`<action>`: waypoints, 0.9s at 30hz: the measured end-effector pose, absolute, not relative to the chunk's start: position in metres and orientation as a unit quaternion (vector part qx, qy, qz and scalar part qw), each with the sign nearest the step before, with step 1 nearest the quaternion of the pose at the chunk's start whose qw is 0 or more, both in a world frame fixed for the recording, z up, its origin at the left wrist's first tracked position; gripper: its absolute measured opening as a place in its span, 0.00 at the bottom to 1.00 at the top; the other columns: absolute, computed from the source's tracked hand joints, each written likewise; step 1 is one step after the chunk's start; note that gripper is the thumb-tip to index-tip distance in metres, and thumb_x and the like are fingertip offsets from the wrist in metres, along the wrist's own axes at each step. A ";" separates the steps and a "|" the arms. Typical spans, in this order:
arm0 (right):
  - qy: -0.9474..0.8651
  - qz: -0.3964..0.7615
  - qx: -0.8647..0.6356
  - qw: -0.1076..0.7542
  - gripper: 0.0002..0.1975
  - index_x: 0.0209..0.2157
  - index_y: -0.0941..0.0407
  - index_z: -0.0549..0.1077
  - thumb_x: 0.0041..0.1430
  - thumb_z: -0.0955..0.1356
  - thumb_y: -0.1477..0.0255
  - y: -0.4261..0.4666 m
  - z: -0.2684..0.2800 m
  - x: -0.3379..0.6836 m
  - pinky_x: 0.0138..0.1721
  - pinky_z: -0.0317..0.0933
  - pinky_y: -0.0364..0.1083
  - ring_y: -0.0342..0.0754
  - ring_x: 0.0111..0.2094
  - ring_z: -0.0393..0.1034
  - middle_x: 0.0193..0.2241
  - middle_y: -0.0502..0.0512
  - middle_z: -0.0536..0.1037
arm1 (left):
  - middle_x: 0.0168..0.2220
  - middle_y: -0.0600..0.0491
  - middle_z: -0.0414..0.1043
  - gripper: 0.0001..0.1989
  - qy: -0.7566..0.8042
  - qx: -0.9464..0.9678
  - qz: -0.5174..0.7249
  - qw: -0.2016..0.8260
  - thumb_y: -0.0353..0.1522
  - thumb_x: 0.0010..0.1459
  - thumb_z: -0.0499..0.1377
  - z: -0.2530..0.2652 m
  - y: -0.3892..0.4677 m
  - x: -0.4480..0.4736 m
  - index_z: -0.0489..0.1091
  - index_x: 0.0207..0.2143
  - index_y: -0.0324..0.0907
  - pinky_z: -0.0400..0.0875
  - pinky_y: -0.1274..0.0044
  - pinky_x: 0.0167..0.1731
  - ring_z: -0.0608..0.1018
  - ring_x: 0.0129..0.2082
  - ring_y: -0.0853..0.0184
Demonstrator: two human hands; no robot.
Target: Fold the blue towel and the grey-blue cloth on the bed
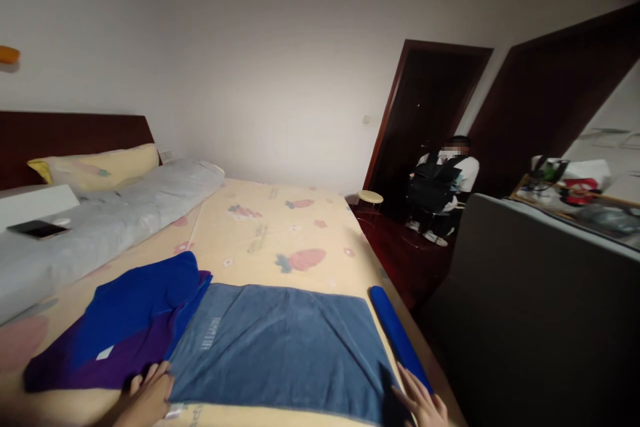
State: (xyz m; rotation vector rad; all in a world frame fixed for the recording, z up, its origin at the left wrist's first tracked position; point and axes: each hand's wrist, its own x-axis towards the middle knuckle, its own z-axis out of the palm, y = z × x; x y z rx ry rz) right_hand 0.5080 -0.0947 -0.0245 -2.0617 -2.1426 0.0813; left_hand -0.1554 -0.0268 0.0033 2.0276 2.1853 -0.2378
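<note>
A blue-grey towel [290, 347] lies spread on the bed, with light lettering near its left end and soft creases across it. My left hand [153, 392] is at its near left corner, fingers bent and closed on the edge. Beside the near right corner, my right hand [423, 400] rests with fingers stretched out, touching the towel's edge. A rolled bright blue cloth [400, 337] lies along the right side, just beyond my right fingers. Left of the towel is a loosely folded blue and purple cloth [145, 300] with a white tag.
The bed's yellow printed sheet [260, 233] stretches to the wall. A grey quilt [140, 213], pillow [105, 170] and dark tablet-like device [37, 229] are at left. Past the right edge stand a stool [370, 197], a seated person [467, 170] and a dark panel [530, 307].
</note>
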 end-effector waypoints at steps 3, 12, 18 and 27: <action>-0.700 -0.003 -0.697 0.159 0.23 0.55 0.45 0.69 0.60 0.59 0.63 -0.064 -0.014 0.461 0.58 0.54 0.67 0.59 0.62 0.58 0.63 0.58 0.62 | 0.64 0.48 0.60 0.24 0.707 0.706 -0.014 0.040 0.23 0.47 0.50 0.010 -0.010 -0.095 0.72 0.46 0.45 0.56 0.64 0.57 0.61 0.64 0.60; -0.764 0.166 -0.606 0.148 0.26 0.65 0.46 0.53 0.66 0.55 0.61 -0.010 -0.031 0.259 0.64 0.46 0.58 0.52 0.67 0.44 0.67 0.52 0.51 | 0.68 0.51 0.47 0.31 0.568 0.812 0.076 0.114 0.33 0.61 0.44 -0.039 0.004 0.113 0.47 0.67 0.48 0.52 0.60 0.64 0.53 0.68 0.61; -0.674 0.090 -0.718 0.150 0.30 0.64 0.48 0.54 0.64 0.54 0.52 -0.055 -0.064 0.389 0.63 0.47 0.62 0.55 0.67 0.46 0.66 0.54 0.51 | 0.69 0.54 0.47 0.29 0.766 0.641 0.030 -0.019 0.43 0.62 0.43 -0.069 -0.020 -0.036 0.47 0.66 0.53 0.47 0.57 0.63 0.50 0.68 0.59; -0.691 0.071 -0.694 0.189 0.30 0.64 0.48 0.53 0.65 0.52 0.52 -0.046 -0.047 0.346 0.63 0.49 0.61 0.54 0.67 0.44 0.66 0.54 0.50 | 0.68 0.51 0.47 0.29 0.726 0.685 0.065 -0.028 0.40 0.63 0.43 -0.049 -0.022 -0.011 0.47 0.66 0.49 0.51 0.58 0.62 0.52 0.68 0.59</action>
